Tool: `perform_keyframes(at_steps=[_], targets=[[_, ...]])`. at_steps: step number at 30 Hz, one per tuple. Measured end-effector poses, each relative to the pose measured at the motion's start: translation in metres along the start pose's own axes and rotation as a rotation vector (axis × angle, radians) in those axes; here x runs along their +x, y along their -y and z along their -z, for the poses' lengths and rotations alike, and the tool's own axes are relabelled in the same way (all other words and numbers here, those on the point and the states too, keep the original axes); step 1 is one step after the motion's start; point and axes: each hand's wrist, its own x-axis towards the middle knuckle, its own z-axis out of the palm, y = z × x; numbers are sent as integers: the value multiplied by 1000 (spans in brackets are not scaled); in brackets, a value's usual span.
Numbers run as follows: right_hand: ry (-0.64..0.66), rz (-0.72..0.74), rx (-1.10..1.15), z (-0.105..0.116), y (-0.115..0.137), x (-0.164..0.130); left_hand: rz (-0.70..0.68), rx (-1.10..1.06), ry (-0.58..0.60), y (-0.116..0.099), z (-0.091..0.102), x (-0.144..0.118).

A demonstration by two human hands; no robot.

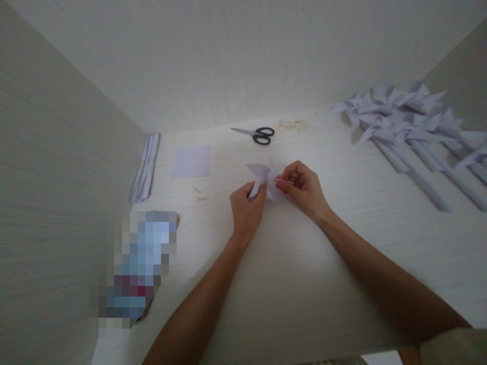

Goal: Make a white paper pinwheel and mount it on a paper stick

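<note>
A pale wood-grain table (304,284) carries a heap of finished lilac paper pinwheels (411,126) far right. At centre, a small folded lilac pinwheel (266,178) is held just above the tabletop: the left hand (246,207) curls closed around its rolled stem, while the right hand (302,187) pinches a thin pin (280,180) at its hub.

You're seated at a small craft station: a pale wood-grain desk (289,284) boxed in by plain panels, scissors (257,135) at twelve o'clock, finished paper pinwheels (407,121) piled at two o'clock, paper strips (145,166) at ten.
</note>
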Motion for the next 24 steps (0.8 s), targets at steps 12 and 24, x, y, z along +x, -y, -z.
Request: perform_keyframes(at_steps=[12, 24], targets=[[-18, 27, -101, -1, 0, -1, -48, 50, 16, -2, -1, -1], [-26, 28, -132, -2, 2, -2, -43, 53, 27, 0, -2, -1]])
